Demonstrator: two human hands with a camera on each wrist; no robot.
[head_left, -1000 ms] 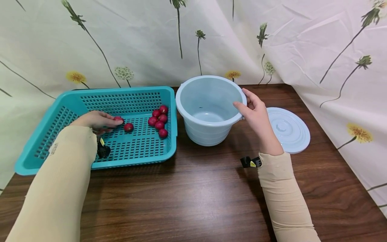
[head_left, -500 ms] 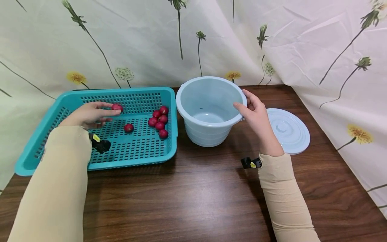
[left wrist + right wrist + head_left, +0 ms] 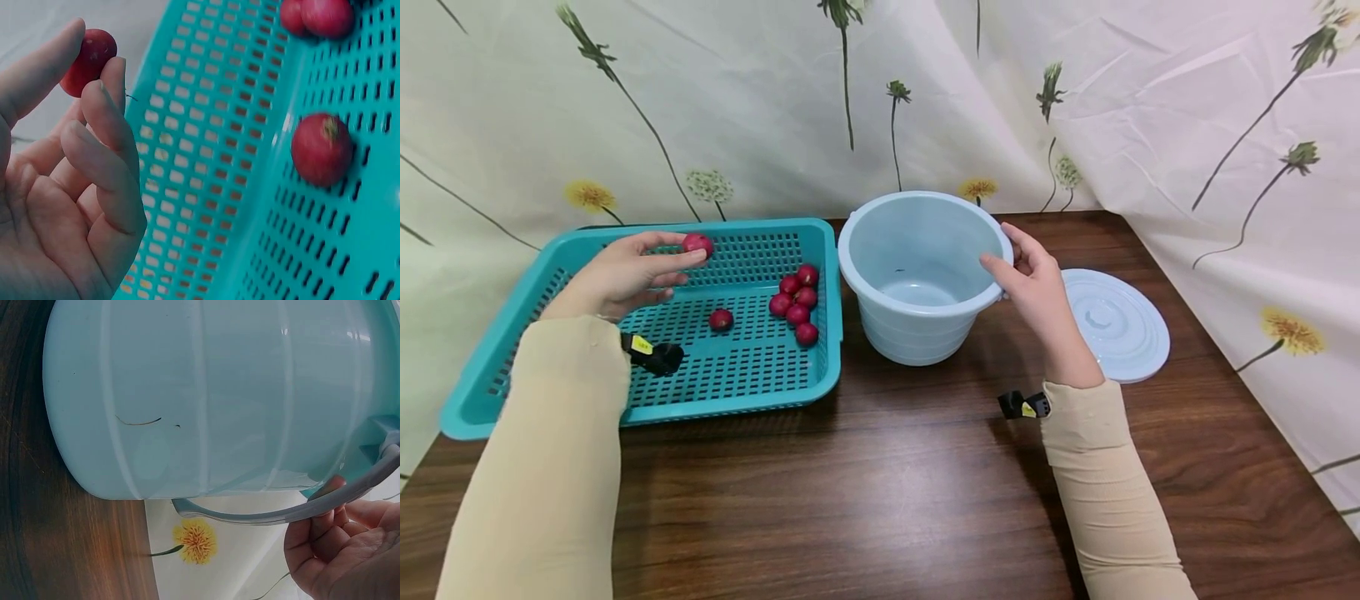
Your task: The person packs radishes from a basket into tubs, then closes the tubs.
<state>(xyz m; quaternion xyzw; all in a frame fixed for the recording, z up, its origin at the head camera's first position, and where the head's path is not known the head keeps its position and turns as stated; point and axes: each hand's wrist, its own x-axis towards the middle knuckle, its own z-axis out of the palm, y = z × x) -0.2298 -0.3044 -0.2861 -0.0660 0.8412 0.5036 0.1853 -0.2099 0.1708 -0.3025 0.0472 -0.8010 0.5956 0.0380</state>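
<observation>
My left hand (image 3: pixel 632 273) pinches a red radish (image 3: pixel 698 244) between thumb and fingertips, raised above the teal basket (image 3: pixel 647 414). In the left wrist view the held radish (image 3: pixel 94 59) shows at the fingertips, the other fingers bent below it. One loose radish (image 3: pixel 721 319) lies on the basket floor, and a cluster of several radishes (image 3: pixel 797 313) sits at its right end. With my right hand (image 3: pixel 1032 275) I grip the rim of a light blue bucket (image 3: pixel 917 333), thumb on the inner side. The right wrist view shows my fingers beside the bucket's grey handle (image 3: pixel 275 515).
A round light blue lid (image 3: pixel 1116 325) lies on the dark wooden table (image 3: pixel 865 508) to the right of the bucket. Behind everything hangs a white cloth (image 3: pixel 775 108) printed with dandelions. The bucket stands close beside the basket's right end.
My left hand has lifted a radish from the basket floor, up and slightly back, and its wrist has turned. My right hand and the bucket have stayed in place.
</observation>
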